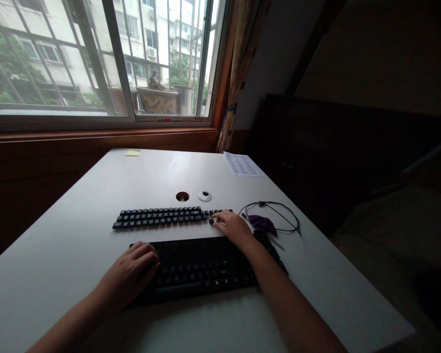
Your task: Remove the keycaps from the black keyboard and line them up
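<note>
A black keyboard (206, 267) lies on the white table in front of me. My left hand (137, 269) rests over its left end, fingers curled around the edge. Behind the keyboard, loose black keycaps (159, 215) stand in long rows on the tabletop, with a smaller group to their right. My right hand (232, 226) reaches across the keyboard to that smaller group. Its thumb and forefinger pinch at a single dark keycap (211, 221). My right forearm covers part of the keyboard's right side.
To the right lie a purple cloth (262, 224) and a looped black cable (297, 218). Farther back are a cable hole (183, 196), its round white cover (205, 196), a printed sheet (244, 165) and yellow sticky notes (133, 153). A barred window (132, 63) rises beyond the table.
</note>
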Available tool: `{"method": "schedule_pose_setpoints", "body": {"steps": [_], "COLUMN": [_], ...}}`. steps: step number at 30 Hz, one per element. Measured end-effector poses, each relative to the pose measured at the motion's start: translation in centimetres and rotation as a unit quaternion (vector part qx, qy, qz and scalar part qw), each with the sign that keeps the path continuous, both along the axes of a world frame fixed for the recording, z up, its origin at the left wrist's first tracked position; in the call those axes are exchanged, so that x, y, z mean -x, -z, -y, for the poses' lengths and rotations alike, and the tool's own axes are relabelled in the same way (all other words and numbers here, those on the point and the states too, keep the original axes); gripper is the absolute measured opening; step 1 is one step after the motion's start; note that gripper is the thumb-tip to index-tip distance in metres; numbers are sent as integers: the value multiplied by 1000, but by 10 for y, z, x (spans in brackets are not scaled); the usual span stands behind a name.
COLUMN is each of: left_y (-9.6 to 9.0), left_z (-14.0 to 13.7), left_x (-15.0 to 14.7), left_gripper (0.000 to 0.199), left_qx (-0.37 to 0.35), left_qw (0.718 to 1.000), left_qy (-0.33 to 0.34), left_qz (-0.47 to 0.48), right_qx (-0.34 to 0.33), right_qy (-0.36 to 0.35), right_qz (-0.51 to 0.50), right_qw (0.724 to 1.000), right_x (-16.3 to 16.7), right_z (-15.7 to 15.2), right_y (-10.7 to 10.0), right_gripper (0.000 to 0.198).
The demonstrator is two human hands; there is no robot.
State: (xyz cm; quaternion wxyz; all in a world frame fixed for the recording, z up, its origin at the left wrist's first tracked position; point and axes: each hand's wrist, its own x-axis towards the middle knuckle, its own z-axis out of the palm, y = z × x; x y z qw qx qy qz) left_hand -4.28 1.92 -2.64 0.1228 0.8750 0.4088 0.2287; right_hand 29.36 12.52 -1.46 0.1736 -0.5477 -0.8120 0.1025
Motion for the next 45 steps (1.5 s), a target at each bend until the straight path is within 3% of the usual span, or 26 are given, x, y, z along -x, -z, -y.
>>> {"method": "schedule_pose_setpoints", "body": {"steps": [6, 19, 45], "left_y": [-1, -2, -2], "left_z": [0, 2, 1], "left_x": [0, 0, -1], "left_gripper": [13, 15, 14], "left_qx": [4, 3, -4], "left_qw": [1000, 1000, 1000], "left_qy": [-1, -5, -5], "left_qz": [1, -4, -9], "right_qx": [-47, -17, -5], "right_qy": [-16, -4, 12], "right_qz": [13, 133, 128], "right_qw": [999, 991, 992], "right_x": [-4, 4, 9], "right_z": [10, 14, 16], "right_y": [-1, -1, -8], "right_gripper": [22, 36, 39]}}
